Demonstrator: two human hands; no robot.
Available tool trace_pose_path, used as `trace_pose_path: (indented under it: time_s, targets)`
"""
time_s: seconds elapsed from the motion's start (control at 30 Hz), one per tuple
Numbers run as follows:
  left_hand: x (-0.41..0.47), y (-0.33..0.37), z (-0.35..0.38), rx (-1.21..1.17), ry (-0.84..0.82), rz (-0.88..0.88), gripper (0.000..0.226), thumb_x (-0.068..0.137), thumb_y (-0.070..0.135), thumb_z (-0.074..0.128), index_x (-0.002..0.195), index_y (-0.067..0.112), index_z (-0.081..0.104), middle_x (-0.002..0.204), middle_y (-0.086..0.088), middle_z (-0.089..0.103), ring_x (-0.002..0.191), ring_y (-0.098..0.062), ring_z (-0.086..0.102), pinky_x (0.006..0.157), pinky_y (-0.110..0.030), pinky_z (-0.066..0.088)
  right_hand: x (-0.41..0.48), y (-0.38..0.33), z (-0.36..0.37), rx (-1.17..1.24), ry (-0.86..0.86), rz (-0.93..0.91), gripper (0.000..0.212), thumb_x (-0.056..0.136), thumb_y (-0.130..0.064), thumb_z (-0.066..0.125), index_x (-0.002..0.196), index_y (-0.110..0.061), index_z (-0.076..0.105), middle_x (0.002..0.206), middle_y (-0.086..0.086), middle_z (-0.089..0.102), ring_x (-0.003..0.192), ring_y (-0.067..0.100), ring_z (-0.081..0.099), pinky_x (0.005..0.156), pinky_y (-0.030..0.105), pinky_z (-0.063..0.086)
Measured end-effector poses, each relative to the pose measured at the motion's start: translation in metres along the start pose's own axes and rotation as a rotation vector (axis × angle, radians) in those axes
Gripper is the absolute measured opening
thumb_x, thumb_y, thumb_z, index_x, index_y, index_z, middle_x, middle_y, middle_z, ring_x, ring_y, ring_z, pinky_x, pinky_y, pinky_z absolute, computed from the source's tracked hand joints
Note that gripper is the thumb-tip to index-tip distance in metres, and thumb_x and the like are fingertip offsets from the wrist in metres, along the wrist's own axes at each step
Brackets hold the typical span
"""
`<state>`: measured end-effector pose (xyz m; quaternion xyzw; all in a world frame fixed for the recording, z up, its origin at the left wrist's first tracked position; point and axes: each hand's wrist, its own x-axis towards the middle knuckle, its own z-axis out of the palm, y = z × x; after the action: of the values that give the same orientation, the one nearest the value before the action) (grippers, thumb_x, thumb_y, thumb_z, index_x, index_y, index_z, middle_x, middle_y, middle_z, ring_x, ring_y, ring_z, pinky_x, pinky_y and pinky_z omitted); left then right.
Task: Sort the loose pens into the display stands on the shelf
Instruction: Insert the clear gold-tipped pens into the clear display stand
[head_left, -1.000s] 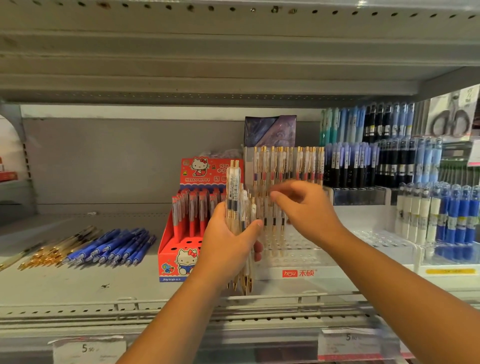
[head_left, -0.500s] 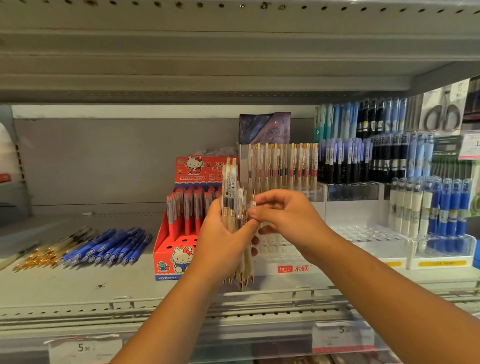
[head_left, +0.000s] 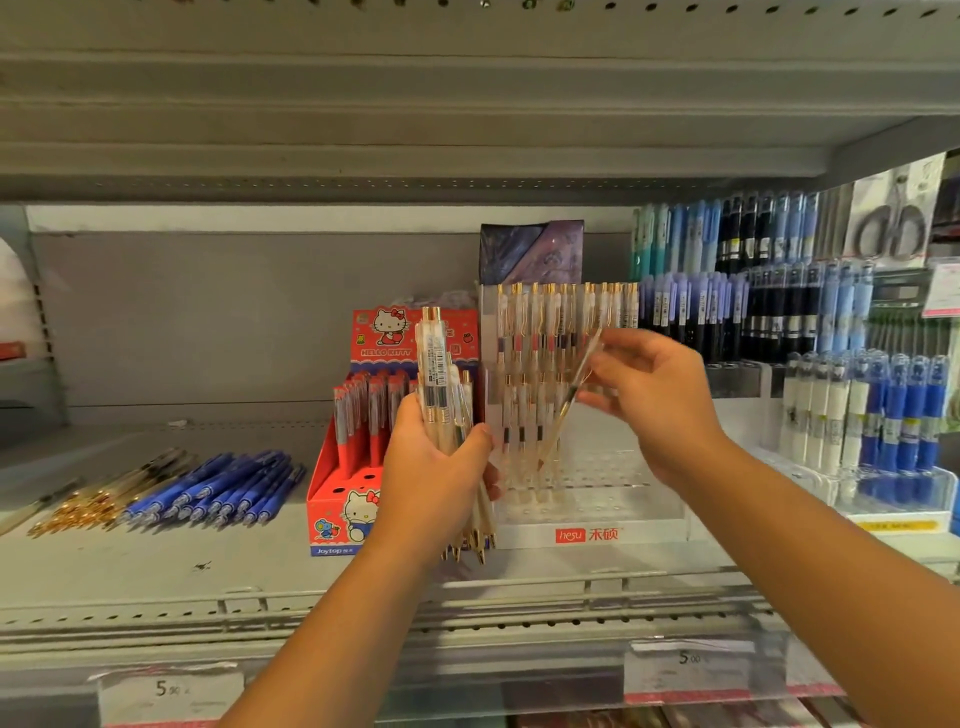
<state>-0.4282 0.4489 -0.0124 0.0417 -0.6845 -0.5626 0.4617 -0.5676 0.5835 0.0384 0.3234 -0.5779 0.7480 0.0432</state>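
While clutching an upright bundle of clear pens (head_left: 441, 384) with gold trim in the left hand (head_left: 436, 467), fingers curled round the barrels, pinching a single pen (head_left: 571, 400) of the same kind in the right hand (head_left: 654, 395), thumb and fingertips closed on its upper half. Held tilted, tip down and toward the left hand, blurred, just over the perforated tray of the clear display stand (head_left: 649, 527) beyond and between both hands. Already stocked along the back row and partly on the side nearer the left hand; free holes below and in front of the right hand. Looks like the slotting step, roughly midway: one pen apart from the bundle and aimed at the tray, many more waiting in the left fist. Next, probably: swing the pen upright, line its tip over a free hole beside the pens already standing, lower without knocking the neighbours, release, reach back to the bundle. Well out past the left hand, flat on the shelf (head_left: 156, 571), loose blue pens (head_left: 218, 488) and a gold-tipped heap (head_left: 88, 506), not yet sorted; just behind the left hand, a red carton stand (head_left: 358, 462) of red pens (head_left: 374, 410).
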Motion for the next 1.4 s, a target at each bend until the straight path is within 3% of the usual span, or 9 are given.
trace_pose_path:
  time_s: [0.23, 0.33, 0.53, 0.63, 0.9, 1.03, 1.13, 1.27, 1.4]
  targets:
    - [0.000, 0.001, 0.001, 0.013, -0.031, 0.001, 0.030, 0.093, 0.019, 0.067, 0.099, 0.043, 0.052, 0.078, 0.022, 0.070, 0.059, 0.005, 0.065, 0.046, -0.009, 0.046, 0.025, 0.006, -0.010, -0.206, 0.020, -0.133, 0.029, 0.093, -0.005, 0.064, 0.120, -0.015, 0.065, 0.098, -0.007, 0.069, 0.086, 0.010, 0.069, 0.066, 0.022, 0.060]
    - [0.000, 0.002, 0.002, 0.011, -0.042, -0.010, 0.031, 0.092, 0.017, 0.066, 0.100, 0.043, 0.052, 0.076, 0.022, 0.070, 0.059, 0.006, 0.065, 0.047, -0.009, 0.046, 0.029, 0.012, -0.007, -0.258, 0.001, -0.160, 0.025, 0.092, -0.004, 0.064, 0.113, -0.017, 0.067, 0.098, -0.002, 0.069, 0.089, 0.015, 0.069, 0.067, 0.024, 0.060]
    - [0.000, 0.003, 0.002, 0.005, -0.030, -0.020, 0.030, 0.092, 0.017, 0.066, 0.100, 0.041, 0.052, 0.083, 0.010, 0.070, 0.058, 0.001, 0.066, 0.047, -0.012, 0.048, 0.032, 0.025, -0.004, -0.288, -0.089, -0.066, 0.028, 0.093, 0.004, 0.059, 0.101, -0.023, 0.065, 0.094, -0.004, 0.068, 0.086, 0.016, 0.068, 0.067, 0.026, 0.061]
    - [0.000, 0.004, 0.001, -0.002, -0.042, -0.014, 0.032, 0.092, 0.015, 0.065, 0.098, 0.043, 0.051, 0.078, 0.016, 0.070, 0.056, 0.005, 0.064, 0.046, -0.009, 0.046, 0.031, 0.035, -0.002, -0.364, -0.146, -0.026, 0.027, 0.092, 0.005, 0.059, 0.104, -0.018, 0.065, 0.095, -0.001, 0.068, 0.087, 0.015, 0.066, 0.063, 0.022, 0.059]
    - [-0.002, 0.004, 0.001, -0.021, -0.060, -0.011, 0.033, 0.092, 0.012, 0.063, 0.104, 0.041, 0.053, 0.087, 0.009, 0.070, 0.061, 0.004, 0.065, 0.048, -0.009, 0.047, 0.026, 0.040, -0.006, -0.557, -0.169, -0.006, 0.037, 0.089, 0.013, 0.052, 0.116, -0.009, 0.063, 0.089, -0.005, 0.065, 0.093, 0.020, 0.065, 0.077, 0.036, 0.058]
    - [-0.002, 0.006, 0.001, -0.022, -0.074, -0.014, 0.035, 0.093, 0.011, 0.063, 0.104, 0.042, 0.051, 0.085, 0.015, 0.071, 0.060, 0.006, 0.064, 0.048, -0.009, 0.047, 0.017, 0.039, -0.002, -0.746, -0.016, -0.166, 0.025, 0.092, -0.014, 0.065, 0.116, -0.016, 0.061, 0.102, 0.002, 0.063, 0.094, 0.025, 0.063, 0.083, 0.035, 0.053]
    - [-0.003, 0.006, 0.002, -0.017, -0.073, -0.022, 0.035, 0.093, 0.010, 0.063, 0.104, 0.041, 0.051, 0.085, 0.012, 0.071, 0.059, 0.004, 0.065, 0.047, -0.009, 0.047, 0.007, 0.029, 0.006, -0.640, 0.090, -0.253, 0.020, 0.092, -0.025, 0.065, 0.108, -0.027, 0.053, 0.110, 0.000, 0.056, 0.094, 0.016, 0.058, 0.084, 0.035, 0.053]
    - [-0.003, 0.006, 0.002, -0.018, -0.062, -0.035, 0.033, 0.092, 0.011, 0.064, 0.107, 0.038, 0.053, 0.086, 0.004, 0.071, 0.066, -0.011, 0.070, 0.050, -0.015, 0.051, -0.013, 0.007, 0.022, -0.459, -0.228, -0.228, 0.011, 0.092, -0.021, 0.064, 0.091, -0.031, 0.062, 0.092, -0.009, 0.063, 0.074, -0.003, 0.059, 0.059, 0.015, 0.046]
    - [-0.002, 0.006, 0.004, -0.021, -0.074, -0.027, 0.032, 0.090, 0.012, 0.067, 0.109, 0.035, 0.056, 0.084, 0.004, 0.072, 0.065, -0.014, 0.069, 0.051, -0.023, 0.054, -0.032, -0.002, 0.041, -0.195, -0.437, -0.091, 0.012, 0.090, -0.014, 0.067, 0.100, -0.021, 0.067, 0.091, 0.000, 0.065, 0.058, 0.004, 0.059, 0.046, 0.020, 0.045]
